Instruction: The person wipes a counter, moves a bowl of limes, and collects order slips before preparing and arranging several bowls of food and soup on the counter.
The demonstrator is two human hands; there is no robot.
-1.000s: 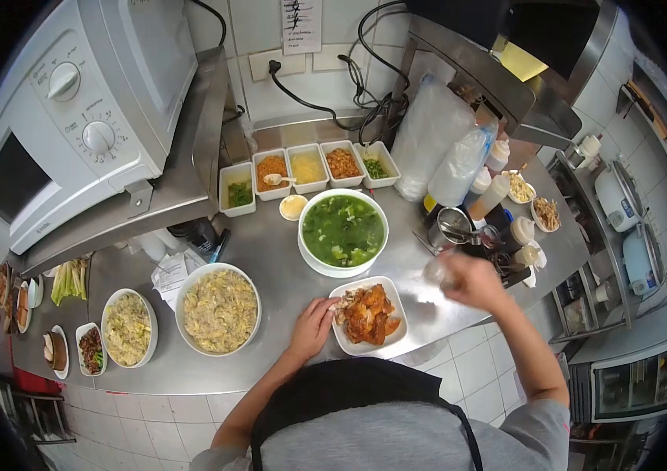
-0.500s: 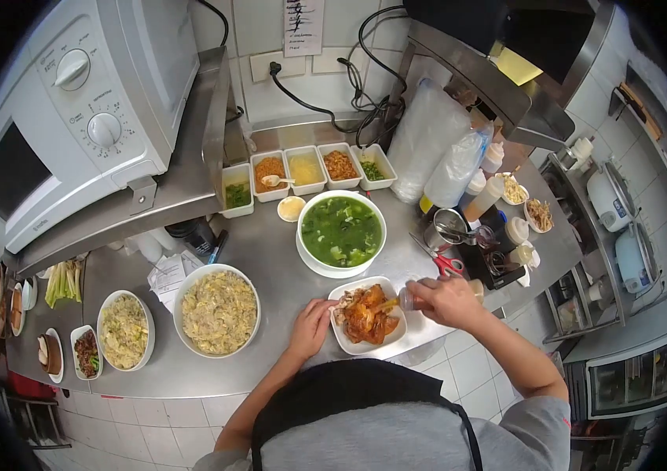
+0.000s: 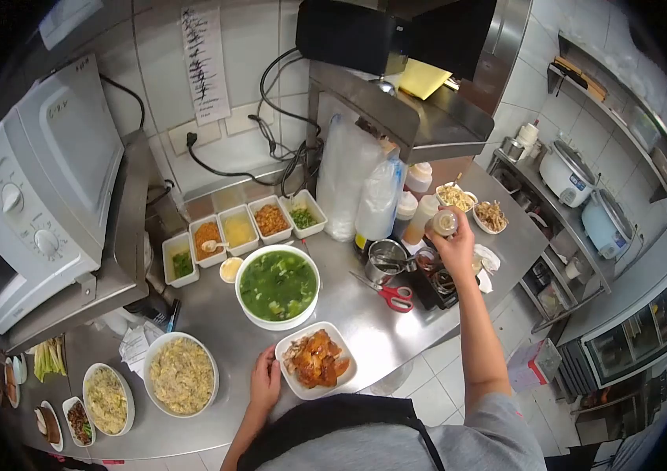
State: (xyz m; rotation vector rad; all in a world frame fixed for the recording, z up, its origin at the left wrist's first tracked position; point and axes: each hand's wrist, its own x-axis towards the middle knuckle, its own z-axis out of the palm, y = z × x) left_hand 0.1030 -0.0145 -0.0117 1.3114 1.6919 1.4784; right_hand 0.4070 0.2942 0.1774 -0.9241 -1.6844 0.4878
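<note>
My right hand (image 3: 456, 243) is closed around a squeeze bottle (image 3: 444, 223), held above the black rack (image 3: 426, 289) of condiment bottles. The bottle's end faces me. Near the counter's front edge sits a white square dish (image 3: 351, 375) of glossy, sauced chicken pieces (image 3: 317, 359). My left hand (image 3: 265, 378) lies against that dish's left side, fingers extended and not wrapped around anything. Just behind the dish stands a big white bowl of green soup (image 3: 278, 282).
Two bowls of fried rice (image 3: 182, 375) (image 3: 109, 400) stand left. Topping tubs (image 3: 237, 228) line the back, near plastic bags (image 3: 347, 180). Red-handled scissors (image 3: 396, 298) and a metal cup (image 3: 385, 263) lie right of the soup. A microwave (image 3: 43, 188) sits on the left shelf.
My right hand has carried the bottle from over the chicken, up and right, to the rack. My left hand stays beside the dish. The view has turned right.
</note>
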